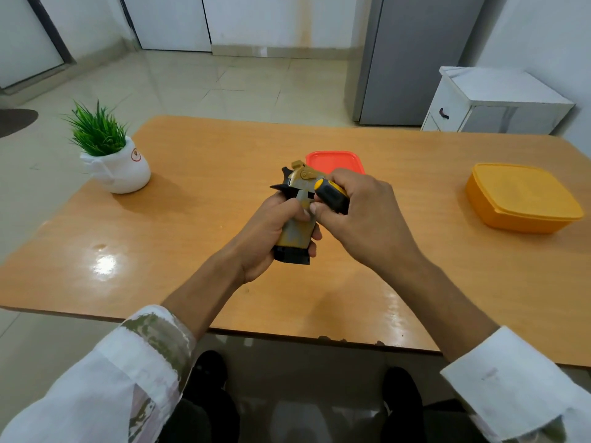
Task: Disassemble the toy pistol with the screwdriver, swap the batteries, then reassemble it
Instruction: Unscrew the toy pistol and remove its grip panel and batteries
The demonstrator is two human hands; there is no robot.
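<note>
While held above the middle of the orange-brown wooden table (198,199), tan and grey plastic toy pistol (295,219) with black base plate, grip pointing toward the wearer, barrel end away.

Head view, hands:
- Left hand (271,231): wrapped around the pistol grip from the left side, fingers curled across the front of the grip, thumb on the near face. Clenched on the pistol.
- Right hand (361,215): closed around the yellow and black handle of a screwdriver (331,195), handle butt pointing left and up toward the pistol's upper body. Shaft and tip hidden behind fingers and pistol; contact with any screw cannot be told.
- Both forearms bare, white sleeves (518,388) rolled back near the bottom edge of the frame; left sleeve patterned with olive blotches.

Head view, table contents:
- Red-orange rectangular plastic lid or container (339,159), directly behind the pistol, partly hidden by the right hand.
- Yellow-orange rectangular plastic lidded box (521,196), well apart to the right, near the table edge.
- Green artificial grass plant in a white ceramic pot (115,158), far left corner of the table, upright.

Head view, surroundings:
- Pale tiled floor beyond the table.
- White small cabinet (492,100) with dark handle, back right.
- Grey tall panel (412,59) beside the cabinet.
- Dark shoes visible under the near table edge.
</note>
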